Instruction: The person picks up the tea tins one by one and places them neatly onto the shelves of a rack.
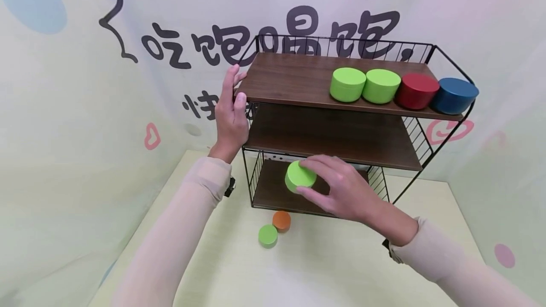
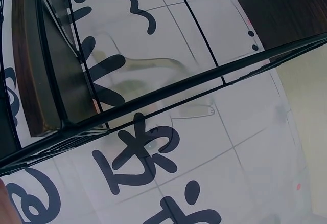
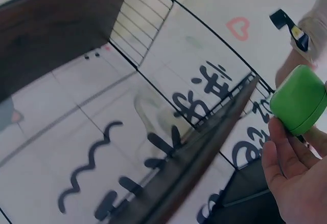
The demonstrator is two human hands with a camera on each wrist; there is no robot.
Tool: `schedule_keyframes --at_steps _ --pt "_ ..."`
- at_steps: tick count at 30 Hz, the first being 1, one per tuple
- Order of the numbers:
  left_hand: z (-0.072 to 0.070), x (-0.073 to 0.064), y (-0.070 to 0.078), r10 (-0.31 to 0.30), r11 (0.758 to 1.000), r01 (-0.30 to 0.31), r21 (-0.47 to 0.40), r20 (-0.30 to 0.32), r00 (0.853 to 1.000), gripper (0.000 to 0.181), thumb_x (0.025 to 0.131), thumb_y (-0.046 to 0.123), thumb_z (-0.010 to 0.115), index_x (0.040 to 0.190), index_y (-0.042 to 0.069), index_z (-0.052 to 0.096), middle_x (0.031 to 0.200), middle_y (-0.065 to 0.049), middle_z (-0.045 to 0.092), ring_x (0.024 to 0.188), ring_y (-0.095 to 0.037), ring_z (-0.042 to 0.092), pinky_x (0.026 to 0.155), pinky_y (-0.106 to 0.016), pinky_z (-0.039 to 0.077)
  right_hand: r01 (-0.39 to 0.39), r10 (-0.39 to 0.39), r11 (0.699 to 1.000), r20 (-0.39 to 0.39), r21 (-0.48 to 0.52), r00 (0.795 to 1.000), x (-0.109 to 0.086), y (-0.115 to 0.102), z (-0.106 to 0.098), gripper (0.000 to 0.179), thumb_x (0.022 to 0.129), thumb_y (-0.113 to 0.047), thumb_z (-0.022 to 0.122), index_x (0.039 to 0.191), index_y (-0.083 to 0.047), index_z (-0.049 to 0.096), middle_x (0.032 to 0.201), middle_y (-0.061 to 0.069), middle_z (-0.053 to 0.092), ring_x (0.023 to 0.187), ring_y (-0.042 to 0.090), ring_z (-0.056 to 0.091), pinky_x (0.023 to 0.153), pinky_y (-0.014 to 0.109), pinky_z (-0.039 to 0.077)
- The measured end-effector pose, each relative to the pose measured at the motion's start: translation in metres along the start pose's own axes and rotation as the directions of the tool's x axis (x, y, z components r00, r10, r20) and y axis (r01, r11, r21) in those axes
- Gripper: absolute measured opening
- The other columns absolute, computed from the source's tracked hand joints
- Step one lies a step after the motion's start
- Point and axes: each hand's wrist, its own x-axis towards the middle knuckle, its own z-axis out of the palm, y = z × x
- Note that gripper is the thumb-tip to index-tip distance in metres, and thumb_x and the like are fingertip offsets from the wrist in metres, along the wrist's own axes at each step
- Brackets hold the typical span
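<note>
My right hand (image 1: pixel 345 188) is clamped on a green tin (image 1: pixel 297 180), held in front of the rack (image 1: pixel 332 131) at 5 o'clock in the head view; my left hand (image 1: pixel 232 115) grips the rack's edge at 10. Top shelf (image 1: pixel 290 75) has four up at 2 to 3 o'clock: two green ones (image 1: pixel 348 84), a red tin (image 1: pixel 417 91), a blue tin (image 1: pixel 454 96). Orange tin (image 1: pixel 281 221) and loose green tin (image 1: pixel 268 236) sit on the bench (image 1: pixel 332 269) at 6. My read: four racked, one in progress, two left
</note>
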Motion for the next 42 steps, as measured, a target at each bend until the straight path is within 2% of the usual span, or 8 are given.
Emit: schedule_keyframes --at_steps 6,14,20,26,34,42 --pt "0.0 0.0 0.0 0.002 1.0 -0.002 -0.004 -0.002 1.0 0.055 0.097 0.03 0.034 0.145 0.005 0.045 0.134 -0.008 0.062 0.126 -0.014 0.055 0.065 -0.035 0.033 0.014 -0.014 1.0 -0.009 -0.028 1.0 0.02 -0.001 -0.019 0.054 0.077 -0.025 0.085 0.121 0.001 0.067 0.116 0.013 0.068 0.105 0.025 0.066 0.085 0.039 0.056" --pt "0.0 -0.001 0.0 0.003 1.0 -0.003 0.0 0.005 1.0 0.055 0.097 0.028 0.034 0.146 0.006 0.044 0.134 -0.011 0.062 0.127 -0.014 0.054 0.063 -0.035 0.032 0.045 -0.047 0.997 -0.032 -0.064 0.998 0.041 0.0 -0.04 0.053 0.079 -0.021 0.084 0.123 0.003 0.065 0.118 0.015 0.067 0.106 0.025 0.066 0.086 0.039 0.056" --pt "0.0 -0.001 -0.001 0.003 1.0 -0.003 -0.004 0.0 1.0 0.054 0.097 0.028 0.035 0.146 0.007 0.045 0.133 -0.012 0.062 0.127 -0.016 0.054 0.069 -0.036 0.034 0.055 -0.062 0.992 -0.062 -0.113 0.996 0.057 0.0 -0.057 0.054 0.079 -0.021 0.084 0.123 0.003 0.065 0.119 0.018 0.065 0.11 0.029 0.063 0.09 0.043 0.053" --pt "0.001 0.0 -0.001 0.011 1.0 -0.011 -0.007 -0.012 1.0 0.055 0.097 0.028 0.034 0.146 0.006 0.045 0.131 -0.016 0.062 0.127 -0.015 0.055 0.066 -0.036 0.033 0.074 -0.087 0.988 -0.092 -0.139 0.992 0.075 0.0 -0.066 0.052 0.082 -0.023 0.082 0.123 0.004 0.065 0.12 0.019 0.066 0.114 0.029 0.062 0.096 0.042 0.05" --pt "0.001 -0.001 -0.002 0.008 1.0 -0.008 -0.015 -0.024 1.0 0.054 0.096 0.028 0.035 0.145 0.006 0.046 0.131 -0.014 0.063 0.126 -0.016 0.055 0.071 -0.035 0.035 0.069 -0.083 0.983 -0.079 -0.169 0.993 0.092 0.0 -0.076 0.052 0.084 -0.024 0.08 0.125 0.004 0.064 0.123 0.019 0.065 0.115 0.029 0.061 0.095 0.042 0.051" --pt "0.002 0.0 0.0 -0.005 1.0 0.005 -0.015 -0.016 1.0 0.054 0.096 0.029 0.035 0.145 0.006 0.046 0.132 -0.013 0.063 0.126 -0.014 0.055 0.069 -0.036 0.034 -0.04 0.027 0.982 -0.072 -0.185 0.997 0.107 0.006 -0.09 0.049 0.087 -0.02 0.077 0.129 0.001 0.063 0.127 0.017 0.064 0.116 0.03 0.06 0.09 0.045 0.052"
